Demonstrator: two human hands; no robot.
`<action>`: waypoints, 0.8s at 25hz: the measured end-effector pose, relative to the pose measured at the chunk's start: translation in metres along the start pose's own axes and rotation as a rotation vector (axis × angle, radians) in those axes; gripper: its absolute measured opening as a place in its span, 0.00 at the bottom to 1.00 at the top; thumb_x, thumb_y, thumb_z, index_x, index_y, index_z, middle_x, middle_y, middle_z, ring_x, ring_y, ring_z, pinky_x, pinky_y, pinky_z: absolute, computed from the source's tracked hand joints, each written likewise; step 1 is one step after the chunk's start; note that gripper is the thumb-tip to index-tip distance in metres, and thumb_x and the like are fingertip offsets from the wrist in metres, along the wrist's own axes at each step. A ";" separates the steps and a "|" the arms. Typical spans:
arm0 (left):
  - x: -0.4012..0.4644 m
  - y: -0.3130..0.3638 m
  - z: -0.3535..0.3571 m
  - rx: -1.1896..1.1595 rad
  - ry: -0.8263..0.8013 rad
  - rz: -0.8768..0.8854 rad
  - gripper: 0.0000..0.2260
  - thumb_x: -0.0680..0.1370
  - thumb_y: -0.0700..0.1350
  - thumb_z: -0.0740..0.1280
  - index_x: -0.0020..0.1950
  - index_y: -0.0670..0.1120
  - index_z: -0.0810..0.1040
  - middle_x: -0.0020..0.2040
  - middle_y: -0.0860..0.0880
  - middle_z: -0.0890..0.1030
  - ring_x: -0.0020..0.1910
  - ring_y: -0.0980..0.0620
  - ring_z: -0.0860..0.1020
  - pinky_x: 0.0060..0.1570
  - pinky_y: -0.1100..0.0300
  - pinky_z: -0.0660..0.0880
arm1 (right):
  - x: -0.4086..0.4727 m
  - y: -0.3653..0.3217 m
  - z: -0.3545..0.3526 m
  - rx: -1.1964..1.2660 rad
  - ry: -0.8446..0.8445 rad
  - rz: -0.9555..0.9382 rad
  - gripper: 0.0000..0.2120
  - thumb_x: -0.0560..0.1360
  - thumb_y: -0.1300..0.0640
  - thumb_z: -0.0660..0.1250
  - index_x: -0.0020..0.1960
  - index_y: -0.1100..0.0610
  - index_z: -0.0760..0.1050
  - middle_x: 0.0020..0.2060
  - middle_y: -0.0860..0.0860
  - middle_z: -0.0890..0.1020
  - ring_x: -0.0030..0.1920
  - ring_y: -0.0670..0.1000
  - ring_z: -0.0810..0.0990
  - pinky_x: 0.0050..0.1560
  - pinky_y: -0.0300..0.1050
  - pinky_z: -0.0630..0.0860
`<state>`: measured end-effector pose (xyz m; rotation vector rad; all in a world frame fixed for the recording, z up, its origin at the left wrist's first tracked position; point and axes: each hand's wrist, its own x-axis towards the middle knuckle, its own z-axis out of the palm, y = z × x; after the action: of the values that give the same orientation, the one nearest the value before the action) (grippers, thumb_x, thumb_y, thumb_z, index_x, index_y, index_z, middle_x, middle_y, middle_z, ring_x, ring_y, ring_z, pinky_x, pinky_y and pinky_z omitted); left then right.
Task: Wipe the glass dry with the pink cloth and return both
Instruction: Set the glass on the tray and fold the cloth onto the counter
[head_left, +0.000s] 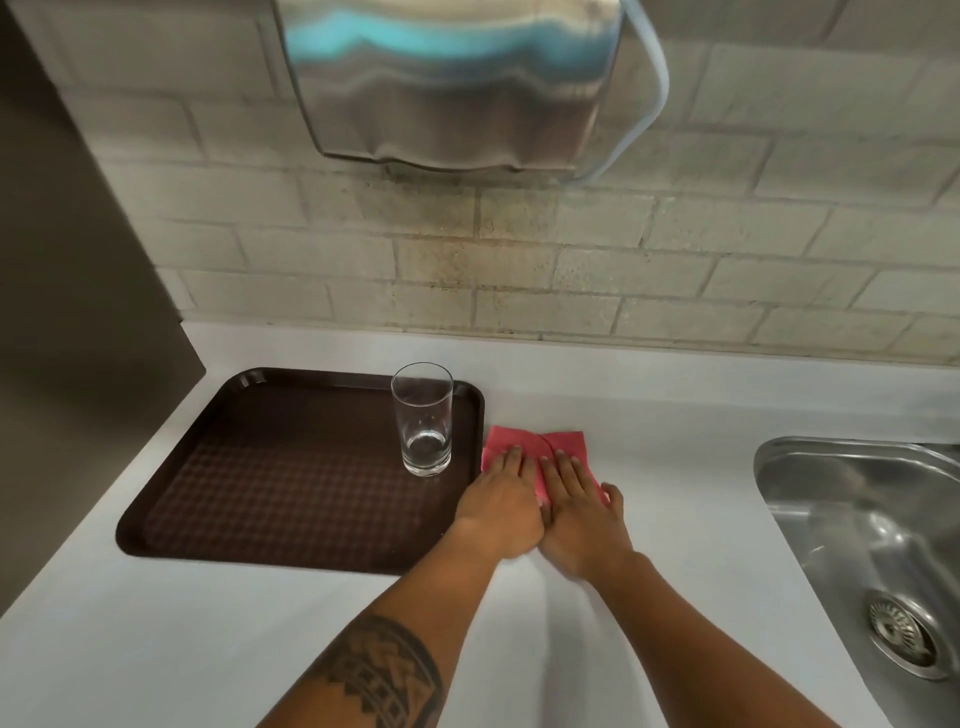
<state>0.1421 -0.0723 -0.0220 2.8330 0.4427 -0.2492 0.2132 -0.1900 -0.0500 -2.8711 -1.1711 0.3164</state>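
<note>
A clear empty glass (423, 420) stands upright on the far right corner of a dark brown tray (270, 467). Just right of the tray, the pink cloth (563, 441) lies flat on the white counter. My left hand (501, 501) and my right hand (579, 512) rest side by side, palms down, on the near part of the cloth, fingers stretched flat. Neither hand touches the glass. Much of the cloth is hidden under my hands.
A steel sink (878, 540) with a drain is sunk into the counter at the right. A metal dispenser (452, 83) hangs on the tiled wall above. A dark panel (78, 312) borders the counter on the left.
</note>
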 end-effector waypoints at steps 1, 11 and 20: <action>0.009 -0.003 -0.002 -0.005 0.003 -0.005 0.32 0.88 0.51 0.57 0.88 0.39 0.52 0.89 0.37 0.54 0.88 0.39 0.53 0.86 0.47 0.50 | 0.010 0.001 -0.003 0.004 0.001 0.001 0.33 0.84 0.44 0.46 0.85 0.51 0.39 0.85 0.50 0.44 0.84 0.52 0.43 0.79 0.60 0.50; 0.082 -0.027 -0.018 0.026 0.008 -0.022 0.30 0.89 0.50 0.56 0.88 0.41 0.54 0.90 0.39 0.53 0.88 0.41 0.55 0.85 0.47 0.54 | 0.090 0.010 -0.016 0.025 -0.038 0.051 0.33 0.83 0.43 0.47 0.85 0.48 0.41 0.85 0.48 0.44 0.84 0.49 0.43 0.78 0.63 0.46; 0.083 -0.028 -0.022 -0.032 0.032 -0.050 0.29 0.88 0.48 0.59 0.88 0.41 0.55 0.89 0.40 0.54 0.87 0.40 0.57 0.83 0.47 0.58 | 0.097 0.005 -0.024 0.008 -0.059 0.053 0.33 0.83 0.43 0.46 0.85 0.49 0.41 0.85 0.50 0.45 0.84 0.52 0.44 0.78 0.65 0.46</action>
<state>0.2136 -0.0173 -0.0249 2.8006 0.5203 -0.2053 0.2895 -0.1251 -0.0442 -2.9083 -1.1012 0.4096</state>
